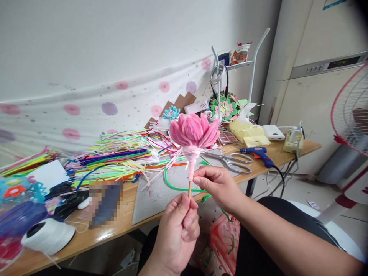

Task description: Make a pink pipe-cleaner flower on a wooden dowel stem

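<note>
A pink pipe-cleaner flower (193, 130) stands upright in front of me on a thin wooden stick (189, 188). Pale pink wrapping (191, 163) covers its base and the upper part of the stick. Low on the stick, my left hand (181, 228) is closed around the wood. My right hand (220, 188) pinches at the lower end of the wrapping with thumb and forefinger. A green pipe cleaner (175, 187) curves over the grey cutting mat (152, 203) and passes behind my right hand; whether that hand also holds it, I cannot tell.
Bundles of coloured pipe cleaners (115, 159) cover the table's left, near a white thread spool (48, 235). Scissors (232, 161) and a blue glue gun (260, 154) lie right of the flower. A fan (352, 111) stands far right; a red bag (225, 237) is below the table edge.
</note>
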Demonstrator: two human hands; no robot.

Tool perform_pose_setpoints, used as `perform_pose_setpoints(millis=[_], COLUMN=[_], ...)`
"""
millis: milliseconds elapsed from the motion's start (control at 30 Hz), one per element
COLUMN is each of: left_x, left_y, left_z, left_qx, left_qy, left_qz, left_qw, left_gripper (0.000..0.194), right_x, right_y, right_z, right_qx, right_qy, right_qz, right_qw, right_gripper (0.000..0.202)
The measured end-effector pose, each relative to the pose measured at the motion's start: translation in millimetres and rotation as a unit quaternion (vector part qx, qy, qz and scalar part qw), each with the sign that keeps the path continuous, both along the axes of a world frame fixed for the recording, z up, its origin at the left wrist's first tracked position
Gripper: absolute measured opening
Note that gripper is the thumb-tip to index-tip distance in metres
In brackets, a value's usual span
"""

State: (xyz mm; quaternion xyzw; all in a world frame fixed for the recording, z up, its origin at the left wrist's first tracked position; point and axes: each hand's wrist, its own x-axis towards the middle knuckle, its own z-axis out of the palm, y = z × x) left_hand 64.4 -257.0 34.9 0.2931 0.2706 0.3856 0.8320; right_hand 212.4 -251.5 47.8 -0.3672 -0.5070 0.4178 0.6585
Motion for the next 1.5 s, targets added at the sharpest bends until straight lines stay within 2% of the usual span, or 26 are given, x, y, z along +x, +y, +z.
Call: perform_pose_setpoints(millis=[100, 233, 333, 433, 600, 767, 800, 867, 933, 1000, 1033, 1067, 1133, 1200, 1267, 1300, 1367, 1433, 1500], left_x=[1, 3, 4, 5, 5, 3, 3, 2, 1, 0, 0, 0, 1, 1, 2, 2, 2, 3, 5], left_y=[-1, -3, -5, -5, -4, 0, 1, 3, 4, 4, 3, 3, 1, 0, 1, 1, 3, 4, 4], left_z=[-0.6, -1.9, -1.8, -2.0, -4.8, -7.2, -8.5, -12.5, -17.6, -21.3, -21.8, -21.2, -17.7, -13.5, -11.7, -12.1, -14.6, -17.3, -17.3], left_qx=[-0.006, -0.011, -0.023, -0.035, -0.037, -0.010, 0.017, 0.106, 0.211, 0.283, 0.296, 0.290, 0.232, 0.147, 0.087, 0.083, 0.133, 0.213, 0.242], left_qy=[-0.011, -0.018, -0.028, -0.048, -0.066, -0.044, -0.015, 0.075, 0.177, 0.250, 0.262, 0.253, 0.181, 0.077, 0.012, 0.010, 0.068, 0.156, 0.192], left_qz=[0.017, 0.043, 0.035, 0.017, 0.001, -0.061, -0.051, 0.017, 0.107, 0.166, 0.179, 0.181, 0.138, 0.044, -0.048, -0.064, -0.029, 0.065, 0.131], left_qw=[1.000, 0.999, 0.999, 0.998, 0.997, 0.997, 0.998, 0.991, 0.955, 0.911, 0.901, 0.905, 0.946, 0.985, 0.995, 0.994, 0.988, 0.962, 0.942], left_gripper=[0.029, 0.030, 0.030, 0.028, 0.026, 0.027, 0.028, 0.031, 0.032, 0.033, 0.035, 0.037, 0.039, 0.039, 0.041, 0.041, 0.039, 0.036, 0.035], right_x=[-5, -14, -17, -18, -18, -15, -15, -14, -15, -17, -17, -18, -18, -17, -15, -14, -13, -12, -12], right_y=[-2, -6, -9, -9, -11, -13, -13, -11, -10, -9, -8, -8, -9, -9, -8, -8, -6, -3, -1], right_z=[2.0, 4.2, 5.1, 5.7, 7.1, 9.7, 10.1, 10.5, 9.9, 8.0, 6.5, 4.9, 1.4, -1.5, -3.0, -3.3, -3.0, -2.5, -2.7], right_qx=[-0.018, -0.087, -0.126, -0.131, -0.128, -0.110, -0.110, -0.109, -0.103, -0.095, -0.094, -0.094, -0.091, -0.082, -0.070, -0.067, -0.066, -0.072, -0.075], right_qy=[0.031, 0.124, 0.181, 0.215, 0.210, 0.184, 0.184, 0.182, 0.179, 0.181, 0.186, 0.193, 0.215, 0.235, 0.244, 0.243, 0.230, 0.207, 0.189], right_qz=[0.002, 0.060, 0.089, 0.119, 0.105, 0.085, 0.081, 0.065, 0.043, 0.022, 0.021, 0.028, 0.067, 0.131, 0.176, 0.176, 0.138, 0.081, 0.044], right_qw=[0.999, 0.987, 0.971, 0.961, 0.964, 0.973, 0.973, 0.975, 0.978, 0.979, 0.978, 0.976, 0.970, 0.960, 0.951, 0.952, 0.961, 0.972, 0.978], right_gripper=[0.013, 0.019, 0.023, 0.023, 0.025, 0.026, 0.027, 0.030, 0.032, 0.032, 0.031, 0.030, 0.026, 0.025, 0.025, 0.025, 0.025, 0.028, 0.031])
